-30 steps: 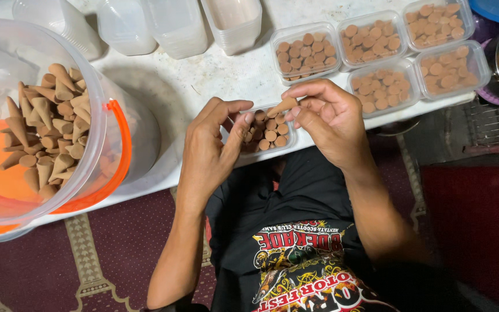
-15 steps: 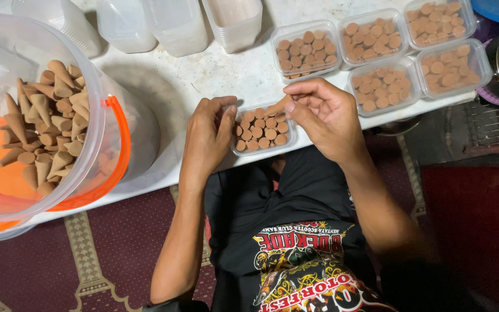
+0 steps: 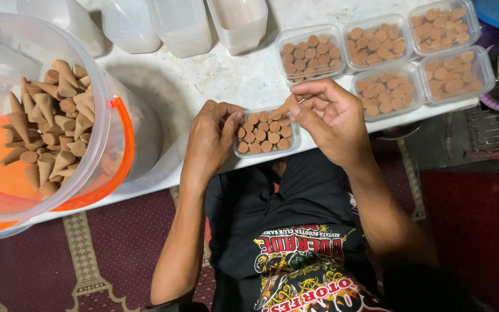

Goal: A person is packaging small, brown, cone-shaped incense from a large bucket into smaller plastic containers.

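1. Small clear tray [image 3: 265, 134] of brown cones sits at the bench [image 3: 203, 86] near edge; five filled trays [image 3: 310, 53] far right, bucket [image 3: 47, 127] of cones left
2. Left hand [image 3: 212, 138] now rests curled against the tray, having lowered; right hand [image 3: 333, 118] fingers pinch a cone [image 3: 289, 104] over it
3. Empty tubs [image 3: 180, 23] stand far

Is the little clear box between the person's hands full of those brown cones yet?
Nearly full. The small clear box holds rows of upright cones, and the right hand pinches one more cone at its upper right corner.
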